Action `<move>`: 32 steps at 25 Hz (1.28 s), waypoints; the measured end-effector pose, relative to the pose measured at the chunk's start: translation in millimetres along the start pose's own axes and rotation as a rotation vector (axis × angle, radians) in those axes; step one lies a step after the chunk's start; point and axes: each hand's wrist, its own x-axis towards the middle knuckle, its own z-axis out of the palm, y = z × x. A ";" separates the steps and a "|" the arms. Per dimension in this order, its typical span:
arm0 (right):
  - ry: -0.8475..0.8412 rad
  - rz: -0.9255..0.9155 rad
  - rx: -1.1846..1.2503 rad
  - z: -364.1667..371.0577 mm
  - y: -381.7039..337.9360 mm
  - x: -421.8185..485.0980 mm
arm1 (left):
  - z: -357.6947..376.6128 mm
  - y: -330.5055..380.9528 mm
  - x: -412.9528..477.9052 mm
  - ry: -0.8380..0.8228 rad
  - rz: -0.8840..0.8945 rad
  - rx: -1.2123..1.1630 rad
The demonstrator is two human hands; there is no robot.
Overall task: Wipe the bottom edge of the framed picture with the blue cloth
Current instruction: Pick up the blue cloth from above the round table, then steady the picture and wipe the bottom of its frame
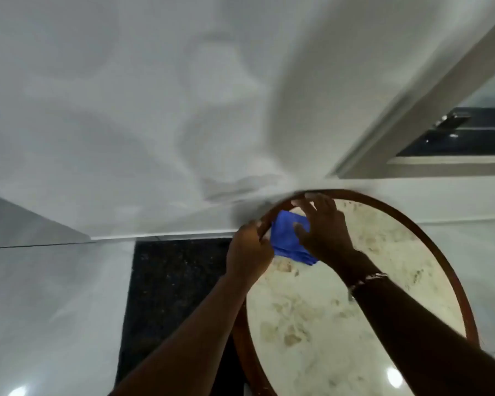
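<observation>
- Left hand (247,251): curled around the brown wooden rim (446,270) of the round table, at the rim's far-left arc, fingers wrapped over the edge, thumb side toward the cloth; gripping the rim, nothing else in it.
- Right hand (325,231): spread wide and flat, fingers (306,208) fanned out toward the wall, palm pressing down on the blue cloth (287,238); not clenched around the cloth, only laid over it.
- Blue cloth: bunched, lying on the marbled cream tabletop (340,324) just inside the rim, between the two hands, its right part hidden under the right palm, a loose corner poking out below the wrist.
- Bracelet (369,280): thin, on the right wrist.
- Framed picture: not to be found anywhere in view; blurred pale wall (126,95) filling the upper part, with soft shadows across it.
- Window frame (412,118): pale, slanting at upper right, dark glass beyond it.
- Dark speckled floor strip (172,295): left of the table, running up to the white skirting at the foot of the wall, glossy pale tiles beside it.
- Whole scene smeared by motion blur, fine detail of the fingertips hard to tell.
</observation>
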 end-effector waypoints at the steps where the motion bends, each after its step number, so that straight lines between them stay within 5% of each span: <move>1: -0.045 0.118 -0.017 13.7 12.0 -6.8 | 14.7 -7.7 5.3 -0.017 -0.047 -0.014; 6: -0.133 0.429 0.182 79.8 54.5 -24.7 | 78.5 -19.1 33.6 0.012 -0.161 -0.081; 13: 0.164 0.361 0.422 42.0 30.5 -16.6 | 44.7 37.2 32.5 0.125 -0.242 -0.417; 19: 0.702 -0.002 0.468 -111.8 -56.1 17.6 | -93.1 156.4 13.1 0.256 0.174 -0.599; 32: 1.404 -0.524 0.380 -442.7 -240.1 90.8 | -370.5 414.3 -64.6 0.580 1.126 -0.541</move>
